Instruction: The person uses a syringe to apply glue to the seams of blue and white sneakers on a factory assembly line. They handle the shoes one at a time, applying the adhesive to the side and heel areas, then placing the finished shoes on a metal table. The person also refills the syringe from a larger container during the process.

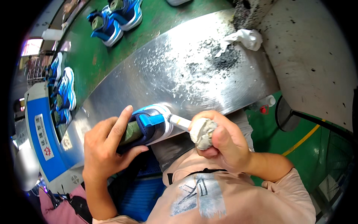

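Note:
A blue shoe point(152, 118) with a white sole sits at the near edge of the metal worktop, its heel toward my right hand. Green stuffing point(132, 133) fills its opening. My left hand point(108, 143) grips the shoe from the left, thumb near me and fingers on the far side. In my right hand point(231, 143) is a hand tool point(181, 122) with a white shaft, a narrow metal tip and a lumpy, pale wrapped end point(202, 133). The tip meets the shoe's heel by the sole edge; whether it presses in, I cannot tell.
Black and white crumbs point(220, 56) litter the metal worktop point(130, 82), with a crumpled white cloth point(249, 39) beside them. Several blue shoes point(115, 20) stand on the green surface beyond. A pale, black-speckled panel point(313, 48) rises at the right. A blue-and-grey machine casing point(43, 130) stands left.

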